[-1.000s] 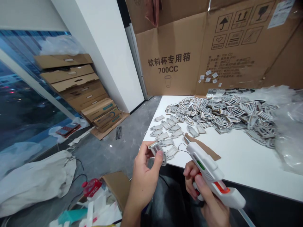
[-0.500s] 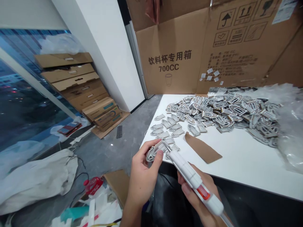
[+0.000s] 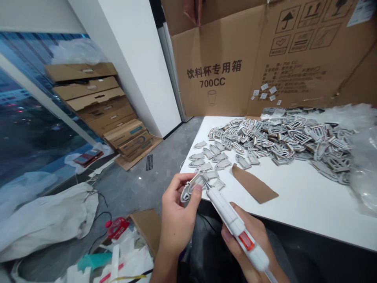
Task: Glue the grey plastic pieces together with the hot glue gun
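My left hand (image 3: 180, 212) pinches a small grey-and-white arch-shaped piece (image 3: 188, 188) between thumb and fingers, just off the near table edge. Wrapped in my right hand (image 3: 250, 232) is a white pen-style glue gun (image 3: 228, 214) with an orange-edged window and a translucent stick leaving its rear end. Its thin metal nozzle meets the upper right end of the piece; whether it actually touches I cannot tell. Beyond my hands, several similar flat pieces (image 3: 220, 158) lie in loose rows on the white table (image 3: 297, 200).
A large heap of arch-shaped pieces (image 3: 288, 137) covers the table's back, beside clear plastic bags (image 3: 363, 169). A brown cardboard strip (image 3: 253, 184) lies nearer. Behind stands a big cardboard carton (image 3: 218, 47). At lower left are a red bottle (image 3: 117, 228) and scraps in a box.
The glue gun has shifted slightly left and down, with its nozzle still at the piece's end. The held piece is tilted a little more. The whole view has moved slightly.
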Tool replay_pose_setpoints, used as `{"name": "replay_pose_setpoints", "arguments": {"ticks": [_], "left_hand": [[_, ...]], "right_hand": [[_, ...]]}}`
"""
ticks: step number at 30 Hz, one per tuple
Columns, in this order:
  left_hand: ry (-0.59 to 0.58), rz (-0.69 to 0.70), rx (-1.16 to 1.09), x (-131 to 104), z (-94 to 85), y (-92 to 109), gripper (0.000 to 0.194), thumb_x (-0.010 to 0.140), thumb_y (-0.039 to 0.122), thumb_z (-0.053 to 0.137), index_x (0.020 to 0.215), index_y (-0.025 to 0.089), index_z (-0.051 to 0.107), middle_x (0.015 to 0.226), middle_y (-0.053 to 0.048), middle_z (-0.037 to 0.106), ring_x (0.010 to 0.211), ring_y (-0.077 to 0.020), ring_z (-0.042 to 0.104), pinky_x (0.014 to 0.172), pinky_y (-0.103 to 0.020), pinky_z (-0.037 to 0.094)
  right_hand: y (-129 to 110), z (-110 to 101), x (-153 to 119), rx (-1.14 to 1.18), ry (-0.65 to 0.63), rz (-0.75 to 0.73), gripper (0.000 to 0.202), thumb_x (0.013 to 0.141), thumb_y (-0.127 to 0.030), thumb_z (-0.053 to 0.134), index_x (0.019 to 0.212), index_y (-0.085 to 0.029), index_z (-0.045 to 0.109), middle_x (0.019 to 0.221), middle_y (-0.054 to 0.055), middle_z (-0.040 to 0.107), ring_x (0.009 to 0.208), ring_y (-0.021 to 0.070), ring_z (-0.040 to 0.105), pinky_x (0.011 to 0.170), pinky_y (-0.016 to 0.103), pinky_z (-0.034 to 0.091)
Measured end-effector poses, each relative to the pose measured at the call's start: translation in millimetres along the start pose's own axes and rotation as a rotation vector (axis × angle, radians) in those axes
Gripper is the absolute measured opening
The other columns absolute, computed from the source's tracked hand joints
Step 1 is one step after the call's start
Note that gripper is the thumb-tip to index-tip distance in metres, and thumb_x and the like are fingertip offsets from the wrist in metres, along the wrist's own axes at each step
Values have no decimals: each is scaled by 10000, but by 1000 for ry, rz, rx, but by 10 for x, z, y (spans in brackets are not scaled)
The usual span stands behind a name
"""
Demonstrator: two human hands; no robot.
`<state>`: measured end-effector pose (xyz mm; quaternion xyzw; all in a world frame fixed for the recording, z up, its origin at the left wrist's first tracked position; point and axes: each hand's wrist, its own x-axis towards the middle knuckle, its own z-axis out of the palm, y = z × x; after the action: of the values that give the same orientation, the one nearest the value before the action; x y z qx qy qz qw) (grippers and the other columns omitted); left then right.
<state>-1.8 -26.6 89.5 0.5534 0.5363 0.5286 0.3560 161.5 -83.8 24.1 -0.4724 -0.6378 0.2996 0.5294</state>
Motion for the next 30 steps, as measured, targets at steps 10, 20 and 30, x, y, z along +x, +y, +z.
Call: {"name": "replay_pose_setpoints", "arguments": {"ticks": [10,20,30], "left_hand": [[0,9,-14,6,5,9,162,954,340,763,1055,217,733,969,-20,803,876,-185,755,777,-238,588],[13,-19,-27,13,19,4,189,931,356,775,1056,218,745,984,-36,794,913,-207,759,798,-266,602],[5,-23,16,29,20,-19,208,937,369,748,1088,226,759,1023,-26,807,933,-199,746,829,-259,584]], "right_hand": [[-32,101,11,67,44,66,273,1072,-489,567,941,-251,592,734,-18,514,596,175,478,578,307,411],[27,151,-39,-4,115,120,325,1062,-538,570,1068,-233,683,784,19,648,650,204,590,648,319,473],[-64,178,35,-121,152,92,349,1071,-533,536,857,-269,612,644,-35,561,525,175,549,564,279,474]]}}
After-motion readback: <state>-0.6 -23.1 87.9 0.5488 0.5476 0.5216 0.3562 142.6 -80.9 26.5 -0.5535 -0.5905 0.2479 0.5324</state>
